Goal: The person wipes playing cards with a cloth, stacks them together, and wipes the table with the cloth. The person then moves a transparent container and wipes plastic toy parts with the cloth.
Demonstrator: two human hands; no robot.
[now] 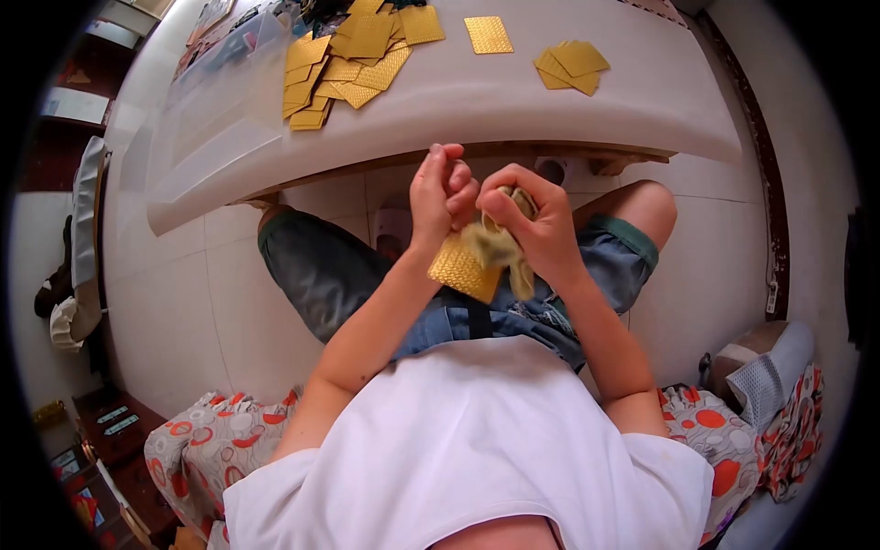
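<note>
Over my lap, my left hand (pixel 443 197) has its fingers curled and holds a gold textured card (pixel 464 269), which hangs below the palm. Close beside it on the right, my right hand (pixel 534 220) grips a crumpled olive-green cloth (pixel 496 246) whose lower part touches or overlaps the card's upper edge. Beyond my hands, a loose heap of gold cards (pixel 344 69) lies on the white-covered table (pixel 440 117). One single gold card (pixel 489 35) lies apart, and a small fanned group of gold cards (pixel 572 66) is further right.
A clear plastic bin (pixel 225 110) stands at the table's left. The table's wooden edge (pixel 550 147) runs just past my hands. Patterned seat fabric (pixel 215 440) shows behind me, with a grey and brown bundle (pixel 761 371) at the right.
</note>
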